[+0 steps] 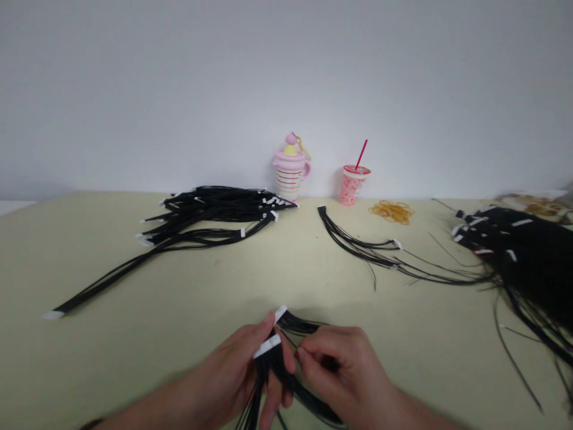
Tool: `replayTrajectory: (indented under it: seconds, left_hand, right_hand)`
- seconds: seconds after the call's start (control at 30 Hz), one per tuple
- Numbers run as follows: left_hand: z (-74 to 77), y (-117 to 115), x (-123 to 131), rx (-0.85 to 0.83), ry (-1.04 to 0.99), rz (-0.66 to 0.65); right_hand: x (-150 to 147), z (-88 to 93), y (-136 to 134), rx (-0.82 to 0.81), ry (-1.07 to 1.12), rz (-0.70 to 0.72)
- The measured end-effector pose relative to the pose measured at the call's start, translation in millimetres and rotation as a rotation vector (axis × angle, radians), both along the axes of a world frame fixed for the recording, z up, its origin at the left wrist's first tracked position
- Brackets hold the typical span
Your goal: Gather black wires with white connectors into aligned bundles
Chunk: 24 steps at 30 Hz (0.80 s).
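Note:
My left hand [239, 373] is closed on a small bunch of black hair strands with white tape ends [274, 349], held low at the near edge of the table. My right hand [344, 373] is closed beside it, its fingers pinched on the same black strands, which loop between the two hands. One white tab [280, 313] sticks up just above my left fingertips.
On the pale yellow table [134, 334] a pile of taped black strands [210, 212] lies at the back left. A thinner strand bundle [362, 245] lies in the middle. A big tangled heap [528, 251] fills the right. Against the wall stand a pink toy-like bottle [290, 167], a pink cup with a red straw [352, 184], and rubber bands [393, 211].

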State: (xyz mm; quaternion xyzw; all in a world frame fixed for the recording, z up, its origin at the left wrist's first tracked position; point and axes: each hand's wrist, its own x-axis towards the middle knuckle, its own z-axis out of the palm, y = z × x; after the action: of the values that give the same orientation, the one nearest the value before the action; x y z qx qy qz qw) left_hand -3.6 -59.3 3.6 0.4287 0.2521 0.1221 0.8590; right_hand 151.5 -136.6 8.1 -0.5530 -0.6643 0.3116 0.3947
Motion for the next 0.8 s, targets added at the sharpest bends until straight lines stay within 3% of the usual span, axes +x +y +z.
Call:
replayTrajectory:
  seconds: [0.27, 0.53, 0.8]
  left_hand:
    - [5.4, -2.8, 1.0, 0.031, 0.012, 0.009]
    - [0.8, -3.4, 0.5, 0.030, 0.019, 0.035]
    - [2.1, -3.9, -0.1, 0.076, -0.025, -0.028]
  right_hand:
    - [-3.8, 0.4, -0.4, 0.038, -0.016, -0.034]
    - [-6.3, 0.1, -0.7, 0.153, -0.051, -0.056]
    - [-5.4, -1.3, 0.1, 0.189, -0.120, -0.058]
